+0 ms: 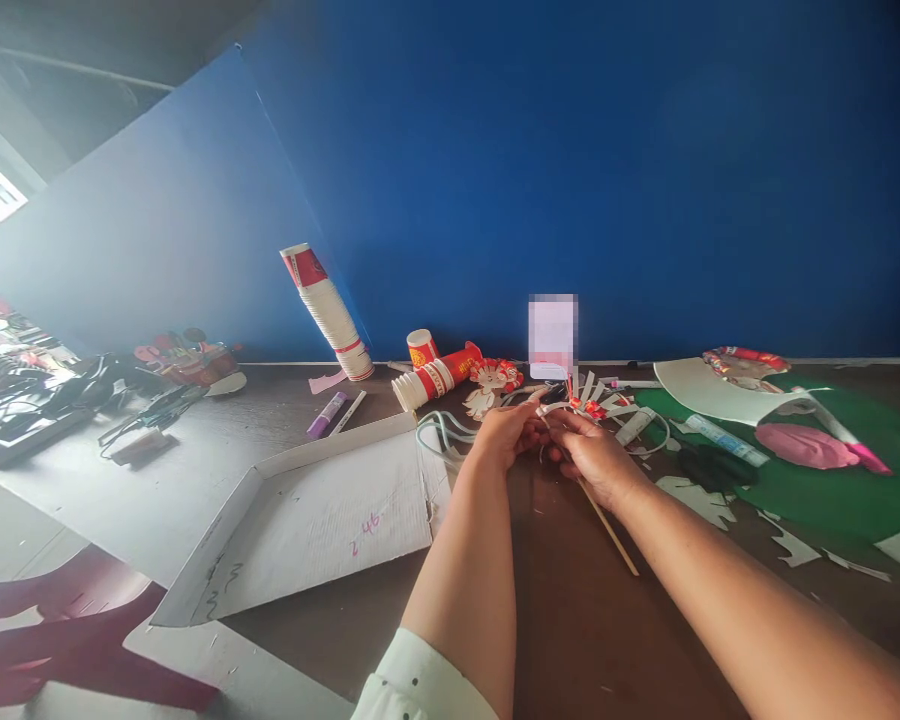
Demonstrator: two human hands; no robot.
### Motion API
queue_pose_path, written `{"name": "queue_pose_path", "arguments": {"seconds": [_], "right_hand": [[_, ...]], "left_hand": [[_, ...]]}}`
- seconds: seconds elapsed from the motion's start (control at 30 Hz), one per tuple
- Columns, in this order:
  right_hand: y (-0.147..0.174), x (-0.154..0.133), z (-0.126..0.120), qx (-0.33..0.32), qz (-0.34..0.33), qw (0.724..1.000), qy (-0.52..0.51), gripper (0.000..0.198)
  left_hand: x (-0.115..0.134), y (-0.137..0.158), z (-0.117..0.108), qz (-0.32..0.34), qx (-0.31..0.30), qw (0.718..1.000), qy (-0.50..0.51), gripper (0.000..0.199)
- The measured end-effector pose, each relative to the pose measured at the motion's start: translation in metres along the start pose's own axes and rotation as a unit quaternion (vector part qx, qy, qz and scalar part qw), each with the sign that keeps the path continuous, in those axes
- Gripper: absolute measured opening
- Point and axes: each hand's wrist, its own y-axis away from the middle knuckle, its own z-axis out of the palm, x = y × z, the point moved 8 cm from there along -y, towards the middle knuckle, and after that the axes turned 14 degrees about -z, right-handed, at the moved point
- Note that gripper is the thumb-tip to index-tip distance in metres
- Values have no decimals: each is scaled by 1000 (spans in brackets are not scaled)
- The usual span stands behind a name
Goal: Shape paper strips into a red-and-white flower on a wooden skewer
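My right hand (596,455) is closed around a thin wooden stick (607,530), whose lower end slants down toward me. My left hand (511,430) meets it, fingers pinched at a narrow white strip (551,408); its fingertips are partly hidden. Just beyond my fingers is a red and white paper cup cut into strips (594,400), fanned outward. Whether it is joined to the stick I cannot tell. A thin white loop (664,440) curves out to the right of my right hand.
An open white cardboard box lid (330,520) lies left of my arms. Behind stand a leaning stack of paper cups (334,315), fallen cups (435,380) and a paper figure (491,385). A purple glue stick (327,415) lies left. Paper scraps (791,540) and green sheet (855,490) lie right.
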Motion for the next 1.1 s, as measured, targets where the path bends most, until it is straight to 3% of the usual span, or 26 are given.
{"name": "queue_pose_path", "arguments": {"seconds": [0.2, 0.67, 1.1], "right_hand": [[-1, 1, -1, 8, 0, 1000, 4, 39], [3, -9, -5, 19, -24, 990, 136, 45], [0, -15, -5, 4, -77, 980, 185, 42]], "left_hand": [[1, 3, 2, 1, -15, 1000, 4, 11], [2, 3, 2, 20, -11, 999, -26, 12], [3, 0, 1, 35, 3, 999, -33, 20]]}}
